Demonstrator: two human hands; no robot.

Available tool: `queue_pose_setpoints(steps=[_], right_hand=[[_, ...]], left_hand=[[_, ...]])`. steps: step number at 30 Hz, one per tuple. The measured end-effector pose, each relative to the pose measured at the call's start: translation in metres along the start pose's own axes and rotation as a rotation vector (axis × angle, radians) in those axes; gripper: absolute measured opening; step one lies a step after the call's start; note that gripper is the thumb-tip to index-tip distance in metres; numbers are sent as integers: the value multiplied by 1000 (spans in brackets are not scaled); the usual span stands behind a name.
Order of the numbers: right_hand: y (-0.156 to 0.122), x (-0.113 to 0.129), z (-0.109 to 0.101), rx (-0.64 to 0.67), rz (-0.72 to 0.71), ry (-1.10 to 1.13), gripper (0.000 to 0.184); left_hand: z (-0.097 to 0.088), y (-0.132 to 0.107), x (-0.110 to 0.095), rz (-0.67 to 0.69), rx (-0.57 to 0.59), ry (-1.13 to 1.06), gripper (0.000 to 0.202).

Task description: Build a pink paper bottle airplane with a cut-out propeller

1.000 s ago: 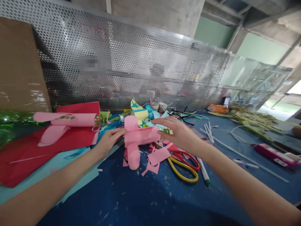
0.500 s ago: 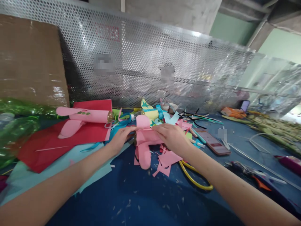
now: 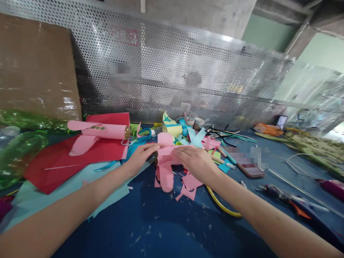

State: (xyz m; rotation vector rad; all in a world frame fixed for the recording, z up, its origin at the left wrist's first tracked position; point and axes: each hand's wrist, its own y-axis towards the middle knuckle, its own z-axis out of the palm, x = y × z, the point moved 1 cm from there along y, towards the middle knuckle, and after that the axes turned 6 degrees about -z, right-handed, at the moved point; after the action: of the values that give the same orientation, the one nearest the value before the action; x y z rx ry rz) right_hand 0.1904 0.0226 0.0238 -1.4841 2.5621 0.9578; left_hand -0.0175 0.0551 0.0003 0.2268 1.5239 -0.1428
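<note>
A pink paper airplane built round a bottle (image 3: 164, 162) lies on the blue table (image 3: 161, 225) in the middle. My left hand (image 3: 139, 158) grips its left end with fingers curled. My right hand (image 3: 194, 162) lies over its body from the right, fingers pressed down on the pink paper. Pink paper scraps (image 3: 188, 184) lie just under my right hand. A second pink paper airplane (image 3: 96, 132) rests on red paper (image 3: 77, 157) to the left.
Yellow scissors handles (image 3: 223, 208) poke out beneath my right forearm. A phone (image 3: 248, 167) lies to the right. Green plastic bottles (image 3: 18, 147), a cardboard sheet (image 3: 34, 71) and light blue paper (image 3: 64, 190) sit left. A perforated metal screen (image 3: 174, 71) stands behind, with people beyond it.
The view shifted so everything sits further right. My right hand came down from above the pink airplane onto its body; my left hand kept hold of its left end.
</note>
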Motion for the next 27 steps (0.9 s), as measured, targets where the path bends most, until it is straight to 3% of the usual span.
queue_pose_setpoints(steps=[11,27], right_hand=[[3,15,-13,106,4,-129,30],[4,18,-10,94,-4,-160,27]], left_hand=[[1,-1,-3,-11,6,11,29],[-1,0,-1,10,13,89,27]])
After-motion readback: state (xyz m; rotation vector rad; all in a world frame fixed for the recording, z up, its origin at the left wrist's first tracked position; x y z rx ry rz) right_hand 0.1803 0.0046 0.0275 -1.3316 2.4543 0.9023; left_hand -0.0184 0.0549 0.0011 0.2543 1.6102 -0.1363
